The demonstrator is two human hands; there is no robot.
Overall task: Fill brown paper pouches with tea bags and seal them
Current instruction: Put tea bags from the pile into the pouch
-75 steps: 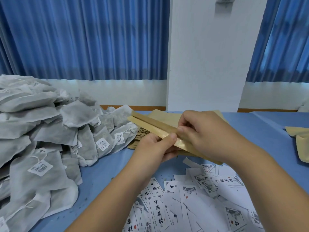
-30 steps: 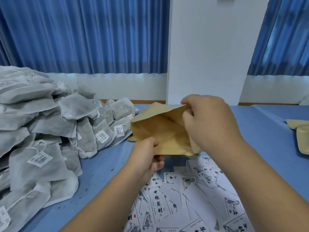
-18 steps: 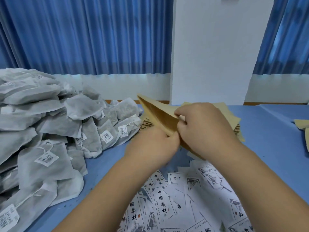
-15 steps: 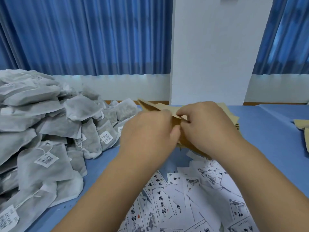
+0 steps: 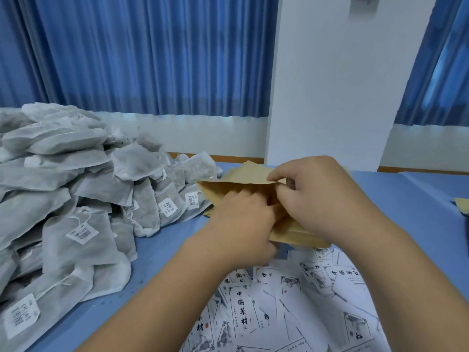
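Note:
A brown paper pouch (image 5: 291,233) is held in the air above the blue table (image 5: 165,245), its mouth spread wide and facing left. My right hand (image 5: 314,196) pinches the upper lip of the mouth. My left hand (image 5: 243,219) has its fingers pushed inside the pouch, where the fingertips are hidden. A big heap of grey tea bags (image 5: 76,199) with barcode tags lies at the left. Behind my hands a stack of flat brown pouches (image 5: 243,171) lies on the table.
White printed labels (image 5: 291,306) with black characters are strewn on the table below my hands. More brown pouches (image 5: 462,207) peek in at the right edge. A white pillar (image 5: 337,85) and blue curtains (image 5: 142,54) stand behind the table.
The pouch went from folded flat to spread wide at the mouth. My left hand moved from under the pouch up and into its mouth, while my right hand kept its grip on the lip.

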